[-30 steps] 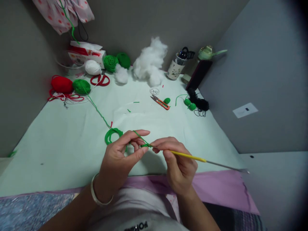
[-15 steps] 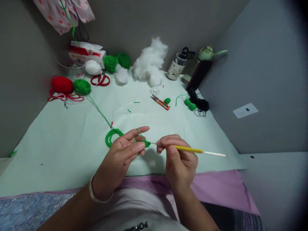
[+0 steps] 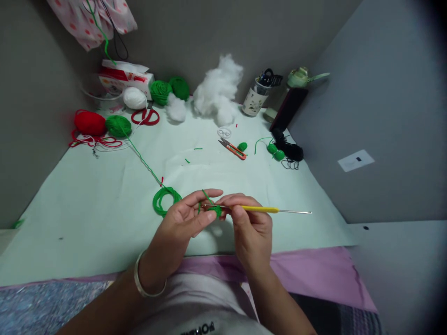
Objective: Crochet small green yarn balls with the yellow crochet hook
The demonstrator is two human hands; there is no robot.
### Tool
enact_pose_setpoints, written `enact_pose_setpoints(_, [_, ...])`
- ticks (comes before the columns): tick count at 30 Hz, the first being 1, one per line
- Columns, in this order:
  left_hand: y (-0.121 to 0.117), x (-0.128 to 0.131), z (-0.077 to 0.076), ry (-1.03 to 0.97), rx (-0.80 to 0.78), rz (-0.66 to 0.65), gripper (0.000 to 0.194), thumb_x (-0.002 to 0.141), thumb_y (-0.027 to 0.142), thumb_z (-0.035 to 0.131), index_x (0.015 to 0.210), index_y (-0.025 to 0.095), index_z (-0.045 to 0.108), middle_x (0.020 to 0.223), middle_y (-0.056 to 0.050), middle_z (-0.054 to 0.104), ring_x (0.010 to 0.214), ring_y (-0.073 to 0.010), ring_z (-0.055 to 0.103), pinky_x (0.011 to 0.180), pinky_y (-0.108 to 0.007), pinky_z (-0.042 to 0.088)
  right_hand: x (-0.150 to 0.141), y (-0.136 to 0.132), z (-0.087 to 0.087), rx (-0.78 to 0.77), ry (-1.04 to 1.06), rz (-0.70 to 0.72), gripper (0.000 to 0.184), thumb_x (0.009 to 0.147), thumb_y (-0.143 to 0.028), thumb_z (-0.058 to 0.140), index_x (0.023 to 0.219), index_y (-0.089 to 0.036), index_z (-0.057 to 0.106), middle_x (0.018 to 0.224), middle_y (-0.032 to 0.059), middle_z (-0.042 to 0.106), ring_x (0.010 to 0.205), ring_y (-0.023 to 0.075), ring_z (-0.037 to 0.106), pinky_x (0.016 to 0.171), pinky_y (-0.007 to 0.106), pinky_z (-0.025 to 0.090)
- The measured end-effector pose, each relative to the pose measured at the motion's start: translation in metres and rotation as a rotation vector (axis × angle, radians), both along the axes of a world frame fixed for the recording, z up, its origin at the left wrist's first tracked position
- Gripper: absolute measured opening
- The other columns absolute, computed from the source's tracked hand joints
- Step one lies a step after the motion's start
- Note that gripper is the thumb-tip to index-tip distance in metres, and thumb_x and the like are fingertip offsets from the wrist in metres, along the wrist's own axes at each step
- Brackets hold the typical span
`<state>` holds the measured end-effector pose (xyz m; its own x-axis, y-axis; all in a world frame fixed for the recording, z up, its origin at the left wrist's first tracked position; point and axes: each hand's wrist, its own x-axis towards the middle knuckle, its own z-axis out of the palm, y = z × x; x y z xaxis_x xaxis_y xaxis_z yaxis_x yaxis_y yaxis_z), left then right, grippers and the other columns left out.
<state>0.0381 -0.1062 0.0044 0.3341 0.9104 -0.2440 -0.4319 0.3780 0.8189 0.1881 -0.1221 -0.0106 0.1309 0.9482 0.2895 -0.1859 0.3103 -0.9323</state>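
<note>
Between thumb and fingers, my left hand (image 3: 186,218) pinches a small green crochet piece (image 3: 215,211), and a strand of green yarn runs over its raised index finger. My right hand (image 3: 252,223) grips a crochet hook (image 3: 260,209) with a yellow handle, held like a pen. The hook's metal tip reaches left across the top of the crochet piece, near the yarn. Just left of my left hand lies a coil of green yarn (image 3: 157,203), from which a strand leads back to a green yarn ball (image 3: 118,126). The stitches are too small to make out.
Orange thread snips (image 3: 233,150), a small green crocheted ball (image 3: 242,146) and joined green balls (image 3: 275,152) lie mid-table. Behind are white stuffing (image 3: 216,93), a pen cup (image 3: 256,97), red-handled scissors (image 3: 145,117), red yarn (image 3: 90,123) and a tissue box (image 3: 127,77). Walls stand on three sides.
My right hand has moved left, closer to my left hand, bringing the hook's tip over the crochet piece. My left hand has shifted slightly right with the piece.
</note>
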Motion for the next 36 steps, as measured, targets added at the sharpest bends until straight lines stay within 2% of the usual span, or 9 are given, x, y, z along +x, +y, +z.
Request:
enact_pose_setpoints(3, [0.0,0.002,-0.001,0.055,0.021,0.062,0.034,0.084,0.027,0.084,0.118,0.024,0.081,0.085,0.0,0.067,0.07,-0.0107,0.052,0.056,-0.02,0.037,0.001,-0.004,-0.004,0.11,-0.247,-0.099,0.023,0.102,-0.016,0.062,0.109,-0.03,0.079,0.098,0.0031,0.075,0.083,0.0159,0.069,0.072,0.031,0.058])
enact_pose_setpoints(7, [0.002,0.003,0.001,-0.05,-0.102,0.043,0.042,0.083,0.027,0.084,0.125,0.021,0.078,0.07,0.005,0.058,0.055,-0.0063,0.034,0.052,-0.018,0.034,0.005,-0.009,-0.006,0.355,-0.64,-0.179,0.039,0.097,-0.007,0.064,0.124,-0.032,0.077,0.116,0.0076,0.074,0.104,0.0218,0.071,0.085,0.038,0.06])
enact_pose_setpoints(9, [0.004,0.001,0.002,-0.134,-0.188,-0.006,0.035,0.085,0.025,0.082,0.12,0.02,0.081,0.056,0.01,0.043,0.051,-0.0055,0.025,0.063,-0.018,0.043,0.008,-0.007,-0.004,0.324,-0.551,-0.189,0.036,0.098,-0.007,0.063,0.121,-0.031,0.078,0.108,0.0067,0.075,0.097,0.0205,0.071,0.08,0.036,0.06])
enact_pose_setpoints(11, [0.005,-0.001,0.003,-0.18,-0.226,-0.015,0.028,0.086,0.021,0.08,0.114,0.019,0.083,0.051,0.012,0.035,0.05,-0.005,0.021,0.08,-0.023,0.05,0.009,-0.003,0.0,0.192,-0.297,-0.159,0.027,0.1,-0.011,0.062,0.111,-0.029,0.08,0.096,0.0041,0.075,0.081,0.0165,0.069,0.071,0.032,0.058])
enact_pose_setpoints(15, [0.005,-0.002,0.003,-0.139,-0.131,-0.002,0.029,0.083,0.021,0.082,0.112,0.023,0.083,0.076,0.004,0.063,0.061,-0.0062,0.042,0.08,-0.023,0.047,0.006,0.002,0.004,-0.011,0.079,-0.003,0.017,0.102,-0.026,0.065,0.096,-0.026,0.081,0.087,0.0021,0.072,0.067,0.0127,0.063,0.061,0.028,0.054])
enact_pose_setpoints(18, [0.002,0.0,0.004,-0.084,-0.079,-0.01,0.03,0.083,0.025,0.081,0.114,0.026,0.082,0.087,-0.001,0.068,0.081,-0.0131,0.056,0.077,-0.025,0.043,0.002,0.002,0.003,-0.058,0.107,0.017,0.013,0.099,-0.031,0.07,0.094,-0.025,0.081,0.087,0.0025,0.071,0.069,0.0137,0.064,0.063,0.029,0.054])
enact_pose_setpoints(23, [0.001,0.001,0.006,-0.032,-0.097,-0.004,0.043,0.083,0.027,0.08,0.126,0.023,0.076,0.089,-0.002,0.068,0.084,-0.0172,0.056,0.076,-0.029,0.041,0.0,0.002,0.001,-0.083,0.12,0.009,0.014,0.098,-0.032,0.07,0.094,-0.024,0.081,0.086,0.0023,0.071,0.067,0.0133,0.063,0.063,0.029,0.053])
enact_pose_setpoints(28, [0.003,0.001,0.007,-0.08,-0.13,-0.011,0.048,0.083,0.024,0.077,0.131,0.02,0.073,0.083,0.0,0.064,0.082,-0.016,0.055,0.076,-0.029,0.04,0.002,0.003,0.003,-0.1,0.161,-0.027,0.013,0.096,-0.032,0.072,0.091,-0.024,0.082,0.085,0.0022,0.072,0.065,0.0124,0.063,0.061,0.028,0.054])
enact_pose_setpoints(36, [0.004,-0.005,0.003,-0.203,-0.214,-0.068,0.031,0.082,0.017,0.076,0.113,0.019,0.082,0.086,-0.001,0.065,0.075,-0.0105,0.054,0.078,-0.026,0.043,0.01,0.005,0.005,-0.238,0.276,0.019,0.014,0.094,-0.035,0.075,0.087,-0.023,0.079,0.078,0.0007,0.07,0.062,0.0098,0.059,0.056,0.021,0.05])
